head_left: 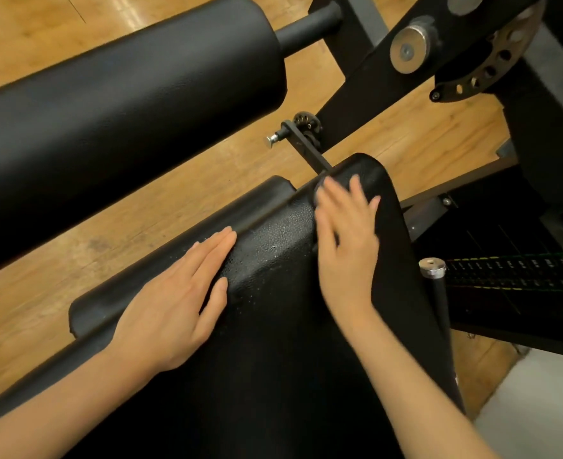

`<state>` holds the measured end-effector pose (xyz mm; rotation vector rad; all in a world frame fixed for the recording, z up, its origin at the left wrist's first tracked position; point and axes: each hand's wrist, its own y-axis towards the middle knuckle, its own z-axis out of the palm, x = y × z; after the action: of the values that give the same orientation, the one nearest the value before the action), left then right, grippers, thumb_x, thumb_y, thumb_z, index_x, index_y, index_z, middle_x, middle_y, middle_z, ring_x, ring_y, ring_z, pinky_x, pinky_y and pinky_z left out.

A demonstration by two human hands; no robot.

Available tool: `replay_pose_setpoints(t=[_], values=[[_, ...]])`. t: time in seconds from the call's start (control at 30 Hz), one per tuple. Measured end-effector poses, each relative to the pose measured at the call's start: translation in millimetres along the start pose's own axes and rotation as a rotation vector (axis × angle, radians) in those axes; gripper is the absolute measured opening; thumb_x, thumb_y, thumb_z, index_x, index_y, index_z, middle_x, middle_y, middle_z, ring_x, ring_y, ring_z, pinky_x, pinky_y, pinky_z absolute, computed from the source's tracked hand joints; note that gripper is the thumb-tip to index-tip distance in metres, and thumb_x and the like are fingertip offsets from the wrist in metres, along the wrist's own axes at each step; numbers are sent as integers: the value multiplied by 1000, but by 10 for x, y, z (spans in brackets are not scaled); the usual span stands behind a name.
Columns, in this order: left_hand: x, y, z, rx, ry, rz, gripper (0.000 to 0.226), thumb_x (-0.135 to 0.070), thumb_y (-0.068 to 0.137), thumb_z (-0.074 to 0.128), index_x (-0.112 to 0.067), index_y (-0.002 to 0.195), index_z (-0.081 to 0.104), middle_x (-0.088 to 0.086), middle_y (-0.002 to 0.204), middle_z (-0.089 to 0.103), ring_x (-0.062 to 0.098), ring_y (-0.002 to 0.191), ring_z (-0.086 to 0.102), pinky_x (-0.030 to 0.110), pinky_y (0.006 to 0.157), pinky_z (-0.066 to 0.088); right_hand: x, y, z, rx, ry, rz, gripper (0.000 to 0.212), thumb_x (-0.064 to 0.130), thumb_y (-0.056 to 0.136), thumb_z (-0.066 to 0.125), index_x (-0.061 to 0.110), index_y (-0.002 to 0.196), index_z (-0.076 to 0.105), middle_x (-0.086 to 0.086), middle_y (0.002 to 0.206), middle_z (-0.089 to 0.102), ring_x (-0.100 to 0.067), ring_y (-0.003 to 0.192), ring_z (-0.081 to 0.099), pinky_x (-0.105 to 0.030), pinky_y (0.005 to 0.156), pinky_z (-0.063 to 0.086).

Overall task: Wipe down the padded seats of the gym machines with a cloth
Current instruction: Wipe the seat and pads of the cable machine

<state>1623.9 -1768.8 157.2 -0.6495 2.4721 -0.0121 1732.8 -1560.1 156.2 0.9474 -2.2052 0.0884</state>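
Both bare hands lie on the black padded seat (pixel 273 293) of a gym machine, seen from above. The left hand (pixel 177 299) rests flat on the pad's left edge, its fingers (pixel 218 243) straight and held together, pointing up and to the right, the thumb lying along the textured vinyl. It holds nothing.

The right hand (pixel 346 253) is further up the pad, near its rounded top corner, and is blurred. Its fingers (pixel 334 200) are spread and fairly straight, pressing down on the surface. Just beyond and under the fingertips there is a greyish smear that may be the cloth (pixel 319 190), dark against the dark pad and too blurred to make out clearly; whether the fingers pinch it or only press on it cannot be told. Small pale specks or droplets dot the vinyl between the two hands.

A narrower black pad (pixel 180 226) runs alongside the seat on its left, touching it along a seam. Above that, well apart, a thick black roller pad (pixel 124 111) crosses the upper left on a steel bar. The machine's black frame (pixel 372 77) with a pivot bolt and a perforated adjustment plate (pixel 492 67) fills the upper right. A chrome-capped post (pixel 433 268) stands just beside the seat's right edge, and everything sits over a wooden floor (pixel 141 233).
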Motion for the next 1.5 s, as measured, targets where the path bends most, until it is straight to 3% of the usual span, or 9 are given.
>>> replay_pose_setpoints(t=[0.27,0.33,0.43,0.6,0.8,0.97,1.13,1.3,1.5], values=[[-16,21,-15,26,-16,-24,60,-48,101,17,-30,159,14,-17,160,17,3,143,20,23,114,22,-96,242,168,-289,-87,88,23,15,99,53,5,111,70,-5,111,67,-18,103,50,-22,93,40],[-22,26,-20,40,-25,-37,61,-47,101,18,-28,159,17,-13,161,22,6,144,24,24,112,25,-1,-231,451,-75,-129,46,19,23,100,53,15,98,71,-1,96,66,-19,85,55,-29,84,43],[-44,20,-37,36,-29,-46,63,-47,100,19,-24,158,21,-7,161,28,10,143,27,25,110,26,40,-544,412,145,-116,-152,18,26,99,57,21,106,73,7,111,66,-18,103,57,-37,95,43],[-56,33,-51,4,-28,-27,62,-43,101,19,-19,157,27,-2,159,36,6,136,21,30,113,18,294,-65,184,-390,-43,107,13,11,93,64,6,101,73,-6,101,63,-16,98,43,-18,82,41],[-63,31,-76,12,-78,-24,60,-43,102,15,-22,158,18,-4,164,25,4,142,17,20,112,10,571,-818,128,-113,-37,30,19,8,91,68,13,108,75,0,96,59,-16,94,48,-14,83,39],[-52,34,-76,-6,-80,-17,58,-42,104,17,-24,159,13,-5,166,18,10,150,19,18,113,4,453,-261,286,-480,-21,381,18,14,93,63,12,107,74,5,97,52,-12,92,40,-13,76,38],[-64,-86,-224,-22,-146,-44,59,-36,105,33,-23,158,13,-5,165,17,-2,137,2,19,112,-4,735,-836,188,-63,-78,-21,19,8,92,67,15,108,74,-2,98,59,-17,94,48,-17,82,40],[104,-484,-258,-132,87,-61,53,-33,99,43,-6,144,49,7,139,59,10,125,37,33,97,31,318,90,110,-200,-183,109,16,20,95,62,13,101,75,2,101,61,-13,100,47,-29,85,44],[150,-512,-202,-84,186,-28,56,-32,98,34,-2,143,49,12,141,57,11,128,36,26,113,12,407,97,30,391,-141,-406,16,17,92,66,6,98,77,-4,102,72,-9,101,59,-39,115,33]])
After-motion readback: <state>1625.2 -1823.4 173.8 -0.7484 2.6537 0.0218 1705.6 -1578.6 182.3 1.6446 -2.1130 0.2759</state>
